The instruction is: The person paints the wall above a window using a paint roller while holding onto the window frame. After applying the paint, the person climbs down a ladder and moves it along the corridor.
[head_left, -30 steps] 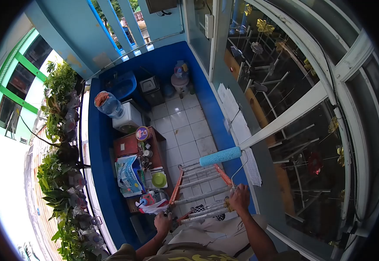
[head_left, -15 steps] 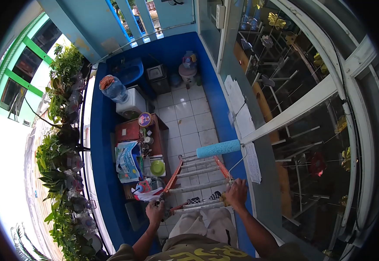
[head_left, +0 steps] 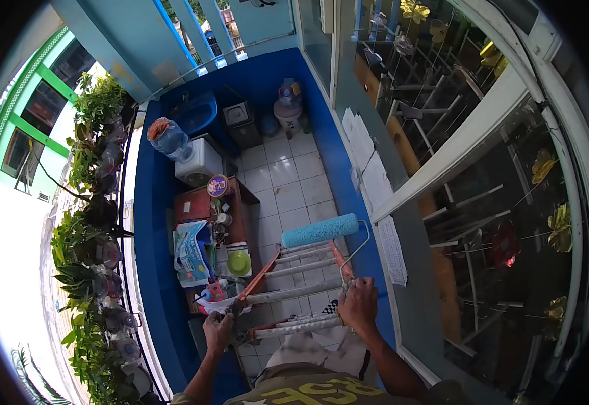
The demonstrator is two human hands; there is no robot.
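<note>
A paint roller (head_left: 319, 231) with a light blue fluffy sleeve lies across the view above the ladder's upper end. Its bent wire frame runs down to my right hand (head_left: 359, 307), whose fingers are closed around the handle next to the ladder's right rail. Whether that hand also touches the rail is hidden. My left hand (head_left: 220, 331) is wrapped around the left side of the ladder (head_left: 288, 295), near a hinge or joint. The ladder has orange rails and pale, paint-spotted rungs. A checkered shoe shows between the lower rungs.
At left, a wooden desk (head_left: 238, 233) carries papers, a green bowl (head_left: 238, 263) and jars. Behind it stand a water dispenser (head_left: 203, 162), a blue sink (head_left: 198, 113) and bins. Glass panels (head_left: 470, 270) line the right; potted plants (head_left: 92, 270) line the left wall.
Both hands and the ladder top have shifted left in the view. The roller has moved left as well, tilting slightly, and the camera view has shifted a little.
</note>
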